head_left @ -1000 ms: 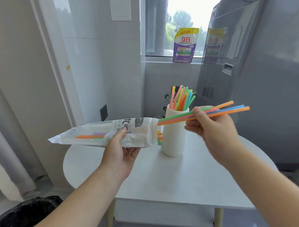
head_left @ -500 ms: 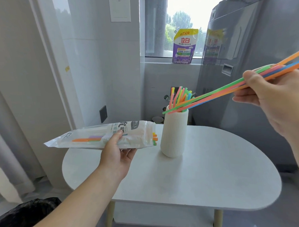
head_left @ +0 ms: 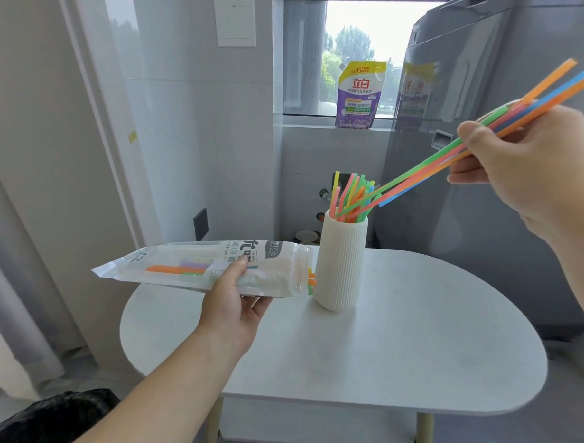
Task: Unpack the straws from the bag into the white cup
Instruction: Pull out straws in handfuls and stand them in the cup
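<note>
Since a second ago, your right hand [head_left: 529, 164] has drawn its bundle of straws [head_left: 425, 168] clear of the bag [head_left: 199, 269] and swung it up and to the right; half a second ago the low ends sat at the rim of the cup [head_left: 341, 262], and they sit there now. You pinch the bundle between thumb and fingers, slanting down to the left, with green and pink tips reaching in among the straws already standing in the cup. One blue straw ends just short of the rim, to its right. The upper ends run off the right edge of the view.

Your left hand [head_left: 234, 301] grips the bag around its middle, thumb on top and fingers curled beneath, holding it nearly level above the table [head_left: 406, 350]. The bag's open end points right, just beside the cup; whether they touch is hard to say from this angle. A few short orange and green straw ends poke from that mouth, and more orange and purple show through the clear panel near the far end.

The cup stands upright on the table.
</note>
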The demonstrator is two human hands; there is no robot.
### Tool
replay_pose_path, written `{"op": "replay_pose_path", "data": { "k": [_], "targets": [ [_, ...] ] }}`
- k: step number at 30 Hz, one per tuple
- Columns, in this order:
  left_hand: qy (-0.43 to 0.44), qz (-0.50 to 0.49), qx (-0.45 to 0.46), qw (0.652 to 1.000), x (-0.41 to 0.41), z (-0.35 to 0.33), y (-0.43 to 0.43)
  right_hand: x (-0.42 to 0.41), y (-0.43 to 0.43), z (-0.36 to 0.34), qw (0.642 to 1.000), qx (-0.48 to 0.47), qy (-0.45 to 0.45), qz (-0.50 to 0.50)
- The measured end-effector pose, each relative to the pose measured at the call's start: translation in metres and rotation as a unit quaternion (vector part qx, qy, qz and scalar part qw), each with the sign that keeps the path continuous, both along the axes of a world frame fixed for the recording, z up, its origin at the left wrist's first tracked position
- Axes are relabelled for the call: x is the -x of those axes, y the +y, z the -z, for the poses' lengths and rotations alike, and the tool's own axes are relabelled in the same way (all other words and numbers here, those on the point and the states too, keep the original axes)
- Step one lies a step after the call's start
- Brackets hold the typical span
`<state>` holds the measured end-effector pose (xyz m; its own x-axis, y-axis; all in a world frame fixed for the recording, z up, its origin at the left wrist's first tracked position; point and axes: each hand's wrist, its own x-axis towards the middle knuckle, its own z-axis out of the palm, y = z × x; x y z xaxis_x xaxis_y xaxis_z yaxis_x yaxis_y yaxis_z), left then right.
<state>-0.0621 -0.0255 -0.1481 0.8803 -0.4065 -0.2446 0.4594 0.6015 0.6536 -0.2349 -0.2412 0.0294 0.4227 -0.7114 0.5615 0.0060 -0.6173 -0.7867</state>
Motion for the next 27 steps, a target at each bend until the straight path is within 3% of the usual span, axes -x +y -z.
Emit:
{"op": "replay_pose_path", "data": {
  "k": [10,16,27],
  "targets": [
    [0.013,0.002,0.005,1.000,0.002,-0.001,-0.001,-0.029,0.023,-0.011,0.995,0.051,0.089,-0.010],
    [0.007,0.007,0.010,1.000,0.001,-0.001,0.000,-0.055,0.021,-0.013,0.991,0.044,0.124,-0.033],
    [0.004,0.010,0.011,1.000,0.000,0.000,-0.001,-0.108,0.002,-0.003,0.961,-0.001,0.274,-0.032]
  ]
}}
